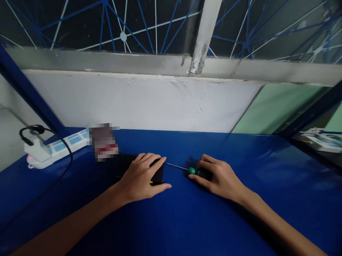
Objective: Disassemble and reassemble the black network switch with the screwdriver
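My left hand is laid over a flat black box-like object, its fingers on top and its thumb along the near side. A small yellow mark shows near the thumb. Much of the black object is hidden under the hand, so its kind is unclear. In my right hand is a screwdriver with a green and black handle, the fingers wrapped around it. Its thin metal shaft points left, and the tip is at the right end of the black object. Whether the tip touches it, I cannot tell.
A white power strip with a plugged-in black cable lies at the back left of the blue table. Beside it is a blurred-out packet. Behind stand a white wall and windows. White items are at the far right.
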Demonstrator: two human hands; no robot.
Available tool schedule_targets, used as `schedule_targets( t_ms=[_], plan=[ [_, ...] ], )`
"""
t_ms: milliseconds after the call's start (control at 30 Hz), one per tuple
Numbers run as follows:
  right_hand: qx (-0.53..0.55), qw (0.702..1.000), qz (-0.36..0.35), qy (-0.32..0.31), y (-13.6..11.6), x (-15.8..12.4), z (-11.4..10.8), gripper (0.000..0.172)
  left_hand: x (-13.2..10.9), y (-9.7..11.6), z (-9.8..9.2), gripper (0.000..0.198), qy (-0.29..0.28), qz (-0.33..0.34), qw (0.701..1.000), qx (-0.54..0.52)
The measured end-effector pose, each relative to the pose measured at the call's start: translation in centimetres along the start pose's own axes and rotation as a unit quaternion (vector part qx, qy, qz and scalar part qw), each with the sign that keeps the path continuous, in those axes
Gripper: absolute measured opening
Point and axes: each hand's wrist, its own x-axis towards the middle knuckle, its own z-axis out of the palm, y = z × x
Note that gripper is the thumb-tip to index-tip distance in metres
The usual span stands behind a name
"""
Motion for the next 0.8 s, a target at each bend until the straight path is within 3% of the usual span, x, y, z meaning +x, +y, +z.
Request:
schedule_targets(
  t_ms=[267,533,667,800],
  plan=[
    [0.014,0.999,0.03,-0.014,0.3,-0.3,0.7,0.025,0.1,0.1,0.0,0.067,0.001,-0.007,1.0,0.005],
    [0.025,0.999,0.027,-0.014,-0.4,-0.2,-0.2,0.038,0.2,0.0,0.0,0.07,0.0,-0.014,1.0,-0.009],
    [0.018,0.999,0.034,-0.016,-0.5,-0.1,-0.3,0.04,0.5,-0.1,-0.6,0.07,0.009,-0.067,0.996,-0.061],
    [0.022,0.999,0.037,-0.003,-0.6,0.0,-0.3,0.041,0.9,-0.5,-1.2,0.053,0.023,-0.12,0.982,-0.142]
  ],
)
